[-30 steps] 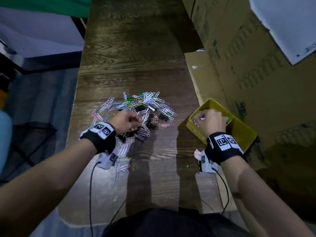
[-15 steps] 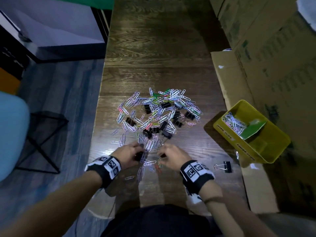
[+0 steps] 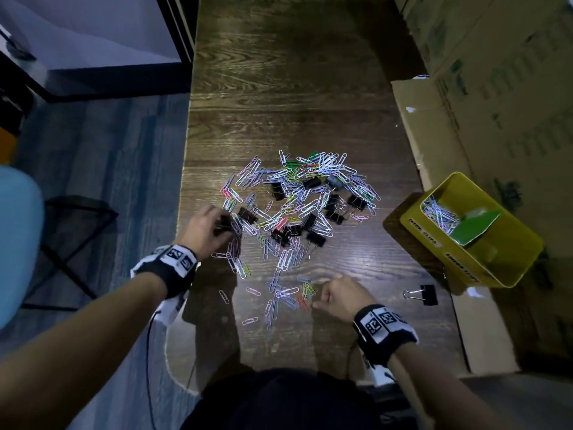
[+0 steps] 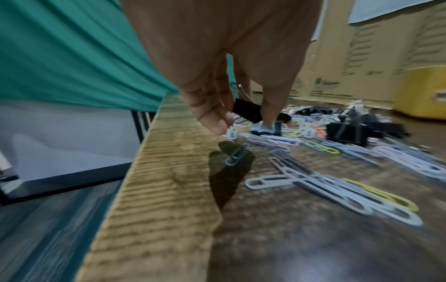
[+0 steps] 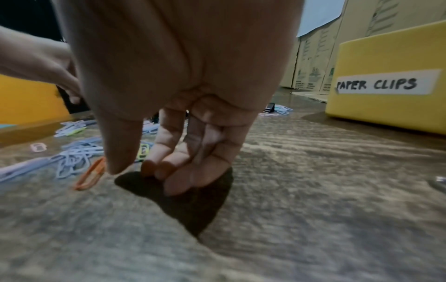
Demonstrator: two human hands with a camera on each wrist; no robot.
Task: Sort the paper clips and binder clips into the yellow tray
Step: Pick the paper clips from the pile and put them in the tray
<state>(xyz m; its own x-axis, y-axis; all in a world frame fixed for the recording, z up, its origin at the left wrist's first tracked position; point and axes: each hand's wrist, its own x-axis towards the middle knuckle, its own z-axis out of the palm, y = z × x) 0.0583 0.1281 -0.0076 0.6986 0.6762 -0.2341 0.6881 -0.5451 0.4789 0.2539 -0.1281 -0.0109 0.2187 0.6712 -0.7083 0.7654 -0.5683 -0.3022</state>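
A pile of coloured paper clips [image 3: 280, 263] mixed with black binder clips [image 3: 311, 220] lies mid-table. My left hand [image 3: 207, 228] is at the pile's left edge and pinches a black binder clip [image 4: 246, 112] between thumb and fingers [image 4: 217, 126], just above the table. At the scattered near clips, my right hand [image 3: 338, 296] has its fingers [image 5: 178, 167] curled onto the wood, with nothing seen in them. An orange paper clip [image 5: 90, 175] lies beside its thumb. The yellow tray [image 3: 496, 274] stands at the right, with paper clips [image 3: 437, 212] in its far compartment behind a green divider [image 3: 474, 226].
One black binder clip [image 3: 426, 294] lies alone in front of the tray. Cardboard boxes [image 3: 496, 88] line the table's right side. The table's left edge [image 4: 154, 171] drops to the floor, with a blue chair [image 3: 15, 243] beyond. The tray's label [image 5: 383, 85] reads PAPER CLIPS.
My right hand came back from the tray to the near clips and then shifted slightly right. My left hand moved from the near edge forward to the pile's left side, with a binder clip in it.
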